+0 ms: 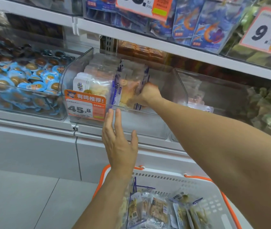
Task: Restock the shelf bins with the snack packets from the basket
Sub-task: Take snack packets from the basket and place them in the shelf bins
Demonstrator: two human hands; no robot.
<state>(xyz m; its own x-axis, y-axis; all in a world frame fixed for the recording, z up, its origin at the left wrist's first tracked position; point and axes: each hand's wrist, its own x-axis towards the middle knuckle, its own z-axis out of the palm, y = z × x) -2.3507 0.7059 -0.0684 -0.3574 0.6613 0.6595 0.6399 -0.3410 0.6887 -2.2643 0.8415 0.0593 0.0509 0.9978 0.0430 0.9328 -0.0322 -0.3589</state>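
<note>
My right hand (149,95) reaches into the clear shelf bin (177,90) and grips a bunch of clear snack packets (128,86) with blue-purple edges, standing them upright against white packets (88,83) at the bin's left. My left hand (118,139) is raised with straight fingers in front of the bin's front wall, fingertips at its rim, holding nothing. Below, a white basket (214,192) with orange handles holds several more packets (158,210).
An orange price tag reading 45.8 (85,104) hangs on the bin's front left. A bin of blue egg packs (20,83) stands to the left, a bin of green packets (267,109) to the right. Shelves with blue shrimp packets (210,25) run overhead. Grey floor lies at lower left.
</note>
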